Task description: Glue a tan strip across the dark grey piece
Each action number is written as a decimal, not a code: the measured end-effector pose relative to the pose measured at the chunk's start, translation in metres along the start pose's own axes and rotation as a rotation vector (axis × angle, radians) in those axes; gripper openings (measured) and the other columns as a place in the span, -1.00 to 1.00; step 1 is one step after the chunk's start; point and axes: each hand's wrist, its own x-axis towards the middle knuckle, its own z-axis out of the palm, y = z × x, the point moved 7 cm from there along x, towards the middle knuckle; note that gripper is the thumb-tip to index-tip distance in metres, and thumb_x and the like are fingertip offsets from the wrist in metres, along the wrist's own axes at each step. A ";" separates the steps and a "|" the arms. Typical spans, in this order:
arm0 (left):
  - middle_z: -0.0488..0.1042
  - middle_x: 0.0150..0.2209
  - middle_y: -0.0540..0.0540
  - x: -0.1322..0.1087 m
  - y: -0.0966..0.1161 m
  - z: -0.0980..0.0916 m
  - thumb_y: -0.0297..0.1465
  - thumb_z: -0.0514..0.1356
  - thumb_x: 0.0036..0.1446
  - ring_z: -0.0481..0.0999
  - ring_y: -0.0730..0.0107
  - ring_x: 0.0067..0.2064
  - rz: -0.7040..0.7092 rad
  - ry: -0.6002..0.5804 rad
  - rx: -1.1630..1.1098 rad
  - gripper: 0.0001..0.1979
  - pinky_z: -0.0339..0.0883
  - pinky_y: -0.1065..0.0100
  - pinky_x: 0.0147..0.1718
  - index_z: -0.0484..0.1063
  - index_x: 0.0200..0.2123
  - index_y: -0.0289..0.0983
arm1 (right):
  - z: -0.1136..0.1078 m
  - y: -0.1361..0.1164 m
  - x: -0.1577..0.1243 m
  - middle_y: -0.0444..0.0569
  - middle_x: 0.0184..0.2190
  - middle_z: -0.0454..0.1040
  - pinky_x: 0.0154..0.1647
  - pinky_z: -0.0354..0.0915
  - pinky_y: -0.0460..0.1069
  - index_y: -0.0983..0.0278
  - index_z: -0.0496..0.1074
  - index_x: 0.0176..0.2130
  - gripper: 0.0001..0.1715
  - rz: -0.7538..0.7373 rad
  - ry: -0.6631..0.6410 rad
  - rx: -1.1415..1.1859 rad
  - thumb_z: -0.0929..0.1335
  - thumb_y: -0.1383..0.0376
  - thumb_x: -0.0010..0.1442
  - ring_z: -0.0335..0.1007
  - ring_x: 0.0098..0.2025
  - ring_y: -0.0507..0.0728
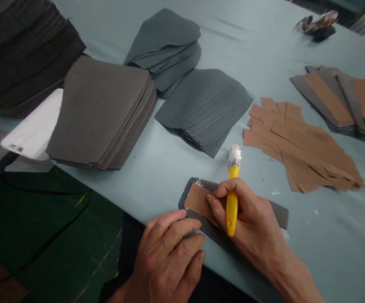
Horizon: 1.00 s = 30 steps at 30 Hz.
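Right hand [254, 223]: grip wrapped round the yellow brush [232, 206], white end up; thumb and fingertip on the brown strip [199, 200].
Left hand [169, 252]: fingers loosely bent at the dark panel's [212, 230] near edge; cannot tell whether they pinch it.
Brown strip: on the dark panel, at the near edge of the bench [264, 42].
In the way: right hand and brush hide the panel's middle.
Beyond: two fanned grey stacks [201, 105].
To the right: loose brown pile [305, 143], then strip-bearing panels [330, 99].
To the left: brownish stack [98, 109], partly covering a white device [37, 126] with a black cable [43, 248]; darker stack [24, 54] behind.
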 end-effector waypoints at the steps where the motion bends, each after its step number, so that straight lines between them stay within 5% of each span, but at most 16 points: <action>1: 0.67 -0.06 -0.04 0.000 0.000 0.001 -0.54 0.21 0.36 0.52 0.31 0.16 -0.001 -0.007 0.001 -0.84 0.28 0.32 0.26 0.58 -0.11 -0.22 | 0.000 0.000 0.000 -0.39 -0.56 0.19 -0.58 0.07 -0.21 0.13 0.27 -0.24 -0.79 -0.003 0.003 -0.008 0.38 0.40 0.35 0.05 -0.61 -0.08; 22: 0.66 -0.03 -0.07 0.001 0.001 -0.004 -0.59 0.20 0.35 0.50 0.31 0.20 0.030 -0.023 -0.014 -0.81 0.33 0.28 0.24 0.53 -0.07 -0.23 | 0.002 0.001 -0.001 -0.36 -0.56 0.21 -0.53 0.11 -0.15 0.14 0.27 -0.23 -0.82 0.011 -0.020 -0.008 0.34 0.41 0.32 0.08 -0.62 -0.05; 30: 0.61 0.03 -0.18 0.023 -0.015 -0.014 -0.57 0.22 0.39 0.48 0.19 0.12 0.011 0.052 0.148 -0.83 0.31 0.11 0.15 0.52 -0.01 -0.29 | 0.002 0.001 0.000 -0.34 -0.58 0.21 -0.54 0.11 -0.14 0.14 0.27 -0.25 -0.85 0.017 -0.018 -0.005 0.33 0.38 0.33 0.08 -0.63 -0.04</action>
